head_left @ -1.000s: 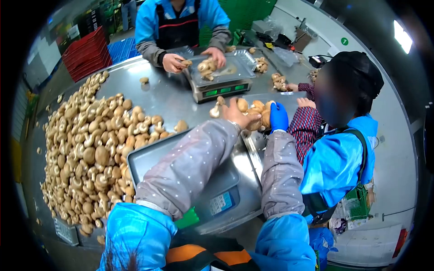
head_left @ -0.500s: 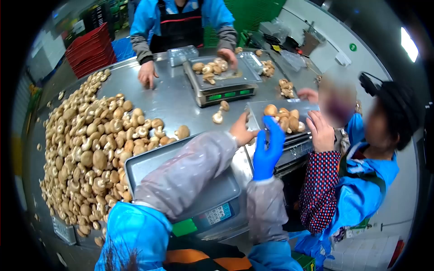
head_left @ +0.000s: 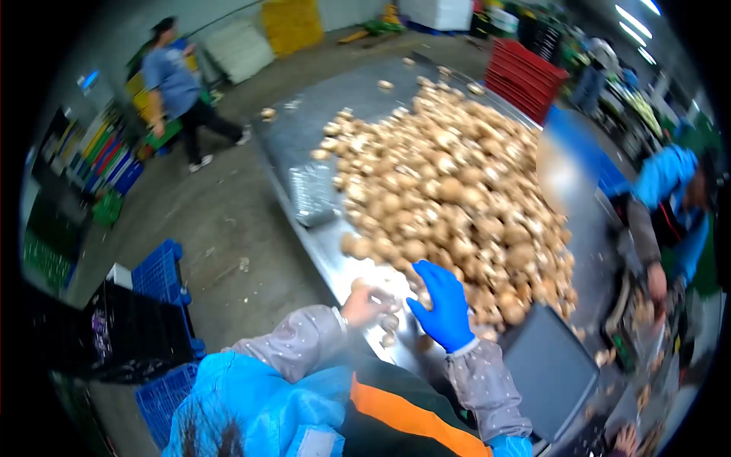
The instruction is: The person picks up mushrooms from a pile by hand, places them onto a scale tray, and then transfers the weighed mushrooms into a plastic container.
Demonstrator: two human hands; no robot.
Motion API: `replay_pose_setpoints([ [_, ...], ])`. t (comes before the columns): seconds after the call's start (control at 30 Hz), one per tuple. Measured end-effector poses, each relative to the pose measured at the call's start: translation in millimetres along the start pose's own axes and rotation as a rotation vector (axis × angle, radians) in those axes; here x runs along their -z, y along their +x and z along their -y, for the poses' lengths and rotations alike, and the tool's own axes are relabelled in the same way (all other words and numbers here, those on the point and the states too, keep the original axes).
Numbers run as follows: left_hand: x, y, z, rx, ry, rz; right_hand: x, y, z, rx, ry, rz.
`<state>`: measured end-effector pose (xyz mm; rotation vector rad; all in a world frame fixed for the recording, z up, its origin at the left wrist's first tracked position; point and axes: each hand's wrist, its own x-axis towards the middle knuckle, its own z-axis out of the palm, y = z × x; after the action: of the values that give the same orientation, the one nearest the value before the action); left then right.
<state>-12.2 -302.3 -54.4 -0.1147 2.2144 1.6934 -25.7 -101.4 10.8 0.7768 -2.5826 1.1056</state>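
Note:
A big heap of brown mushrooms (head_left: 449, 198) covers much of the metal table (head_left: 293, 126). At its near edge is my bare left hand (head_left: 367, 306), fingers bent and blurred, beside a few loose mushrooms (head_left: 389, 329); I cannot tell whether it grips one. My right hand (head_left: 443, 308), in a blue glove, hovers over the heap's near side with thumb and fingers apart and nothing in it. A dark grey tray (head_left: 552, 373) lies right of that hand. Clear plastic punnets (head_left: 312, 194) sit along the table's left side.
To the right, a co-worker in blue (head_left: 670, 198) reaches down by a scale (head_left: 620, 335). Red crates (head_left: 521, 76) are stacked beyond the heap. Blue crates (head_left: 158, 273) and a black crate (head_left: 133, 335) stand on the floor at left. A person (head_left: 179, 91) walks in the background.
The view has swung left, from the scales to the mushroom heap. Both hands have moved from a small mushroom group on the right scale to the heap's near edge.

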Motion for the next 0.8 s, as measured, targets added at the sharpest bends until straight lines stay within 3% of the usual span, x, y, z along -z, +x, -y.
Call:
replay_pose_setpoints([
  [0.07, 43, 1, 38, 0.078, -0.001, -0.037, -59, 62, 6, 0.147, -0.058, 0.107],
  [0.13, 78, -3, 64, -0.066, 0.067, -0.043, -118, 119, 9, 0.228, -0.127, 0.213],
  [0.2, 106, -3, 103, -0.021, -0.255, -0.019, -170, 166, 13, 0.285, -0.281, 0.274],
  [0.27, 145, -14, 100, 0.077, -0.351, -0.013, -221, 195, -1, 0.362, -0.377, 0.262],
  [0.33, 174, -11, 134, 0.158, -0.303, -0.13, -275, 213, -36, 0.411, -0.465, 0.209],
  [0.4, 201, -10, 159, 0.224, -0.237, -0.217, -296, 221, -42, 0.303, -0.605, 0.3],
  [0.5, 226, -8, 184, 0.247, -0.209, -0.268, -289, 229, -37, 0.521, -0.668, 0.181],
  [0.57, 234, -3, 185, 0.329, -0.237, -0.25, -278, 235, -27, 0.514, -0.707, 0.298],
  [0.67, 234, 13, 168, 0.228, -0.347, -0.366, -268, 244, -29, 0.476, -0.498, 0.356],
  [0.7, 241, 31, 203, 0.105, -0.164, -0.294, -262, 248, -21, 0.475, -0.536, 0.465],
  [0.73, 243, 34, 186, 0.117, -0.118, -0.319, -263, 245, -22, 0.484, -0.538, 0.474],
  [0.77, 247, 31, 139, 0.145, -0.266, -0.302, -269, 243, -26, 0.432, -0.47, 0.471],
  [0.8, 245, 41, 145, 0.049, -0.218, -0.347, -266, 238, -21, 0.406, -0.388, 0.312],
])
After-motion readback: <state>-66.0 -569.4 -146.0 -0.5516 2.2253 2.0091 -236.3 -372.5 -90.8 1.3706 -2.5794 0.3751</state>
